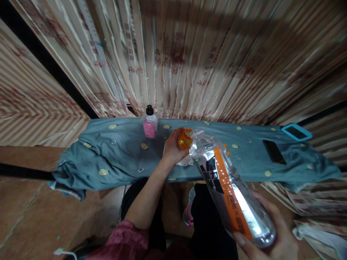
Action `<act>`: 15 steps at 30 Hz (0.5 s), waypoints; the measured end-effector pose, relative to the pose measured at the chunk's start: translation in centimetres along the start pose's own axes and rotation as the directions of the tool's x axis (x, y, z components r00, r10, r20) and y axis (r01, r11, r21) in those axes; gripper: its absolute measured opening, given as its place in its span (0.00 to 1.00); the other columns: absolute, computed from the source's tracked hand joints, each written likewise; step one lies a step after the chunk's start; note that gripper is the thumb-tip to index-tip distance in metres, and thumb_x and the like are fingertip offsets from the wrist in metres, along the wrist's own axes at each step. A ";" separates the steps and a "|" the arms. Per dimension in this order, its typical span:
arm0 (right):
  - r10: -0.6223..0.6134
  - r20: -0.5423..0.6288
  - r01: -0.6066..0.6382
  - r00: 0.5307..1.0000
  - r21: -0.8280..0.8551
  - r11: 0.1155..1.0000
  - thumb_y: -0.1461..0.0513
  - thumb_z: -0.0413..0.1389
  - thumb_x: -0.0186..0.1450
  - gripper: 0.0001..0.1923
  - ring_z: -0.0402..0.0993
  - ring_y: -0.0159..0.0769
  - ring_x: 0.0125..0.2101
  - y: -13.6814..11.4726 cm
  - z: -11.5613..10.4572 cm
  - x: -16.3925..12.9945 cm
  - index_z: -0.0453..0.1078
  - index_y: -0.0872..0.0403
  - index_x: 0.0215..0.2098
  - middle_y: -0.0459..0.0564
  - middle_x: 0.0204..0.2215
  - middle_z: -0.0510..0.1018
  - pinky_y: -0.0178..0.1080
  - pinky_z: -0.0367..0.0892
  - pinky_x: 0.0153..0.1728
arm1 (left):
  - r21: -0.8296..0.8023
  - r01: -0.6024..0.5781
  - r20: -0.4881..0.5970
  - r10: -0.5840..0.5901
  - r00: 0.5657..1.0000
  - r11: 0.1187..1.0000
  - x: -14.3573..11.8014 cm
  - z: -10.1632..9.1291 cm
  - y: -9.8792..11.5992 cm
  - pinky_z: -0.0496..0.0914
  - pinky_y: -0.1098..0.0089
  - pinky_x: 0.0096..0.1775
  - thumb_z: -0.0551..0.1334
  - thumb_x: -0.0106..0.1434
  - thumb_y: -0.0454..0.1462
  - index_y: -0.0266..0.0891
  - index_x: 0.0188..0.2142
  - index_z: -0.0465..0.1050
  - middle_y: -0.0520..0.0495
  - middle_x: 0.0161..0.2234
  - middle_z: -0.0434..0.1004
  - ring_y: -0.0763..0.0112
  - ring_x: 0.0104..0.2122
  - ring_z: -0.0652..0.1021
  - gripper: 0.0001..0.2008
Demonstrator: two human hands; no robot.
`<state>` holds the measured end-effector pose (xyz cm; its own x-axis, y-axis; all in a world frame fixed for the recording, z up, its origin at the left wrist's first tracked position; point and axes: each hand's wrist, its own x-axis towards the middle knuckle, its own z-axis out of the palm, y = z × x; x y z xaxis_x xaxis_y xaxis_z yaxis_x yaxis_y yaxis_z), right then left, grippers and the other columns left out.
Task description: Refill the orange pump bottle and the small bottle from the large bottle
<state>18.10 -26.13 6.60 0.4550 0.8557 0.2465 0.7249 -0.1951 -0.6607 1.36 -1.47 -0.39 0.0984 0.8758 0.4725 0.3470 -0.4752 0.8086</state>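
Note:
My left hand (173, 146) is closed around a small orange container (185, 139) above the middle of the cloth-covered table. In my right hand (267, 231) is a large clear plastic bottle (230, 191) with a silver and orange label, gripped near its base. The bottle is tilted, its neck pointing up and left to the rim of the orange container. Whether liquid flows between them I cannot tell. A crumpled white tissue (185, 160) lies under my left hand. Small orange pieces (227, 148) show partly behind the bottle.
A clear pump bottle (150, 124) with a pink label stands upright at the table's back left. On the right lie a black phone (274, 152) and a blue-framed device (296, 132). A grey-green patterned cloth (121, 155) covers the table. Striped curtains (173, 72) hang behind it.

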 end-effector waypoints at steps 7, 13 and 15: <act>0.017 -0.002 -0.017 1.000 -0.007 1.000 0.37 0.57 0.59 0.38 0.80 0.54 0.49 0.2 0.0 -0.1 0.66 0.51 0.58 0.56 0.51 0.79 0.52 0.74 0.49 | -0.009 -0.007 0.006 0.007 1.000 1.000 0.1 -0.1 0.1 0.77 0.62 0.49 0.75 0.49 0.36 0.40 0.49 0.72 0.43 0.48 0.81 0.57 0.46 0.82 0.28; -0.005 0.005 0.005 1.000 -0.012 1.000 0.38 0.57 0.60 0.38 0.80 0.52 0.48 0.3 0.0 0.0 0.66 0.51 0.58 0.55 0.50 0.80 0.49 0.75 0.48 | 0.001 -0.001 0.010 0.001 1.000 1.000 0.1 -0.1 0.2 0.77 0.62 0.48 0.75 0.48 0.36 0.39 0.49 0.72 0.42 0.47 0.81 0.57 0.46 0.82 0.28; 0.007 0.004 -0.007 1.000 0.000 1.000 0.37 0.57 0.59 0.38 0.81 0.51 0.48 0.2 0.0 0.0 0.66 0.50 0.58 0.55 0.50 0.80 0.49 0.75 0.48 | 0.002 -0.001 0.011 0.001 1.000 1.000 0.1 -0.1 0.2 0.77 0.62 0.48 0.74 0.49 0.35 0.40 0.49 0.72 0.43 0.47 0.81 0.57 0.46 0.82 0.28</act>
<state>18.20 -26.18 6.49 0.4579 0.8563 0.2391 0.7218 -0.2011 -0.6622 1.32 -1.49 -0.13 0.1094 0.8763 0.4693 0.3491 -0.4759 0.8072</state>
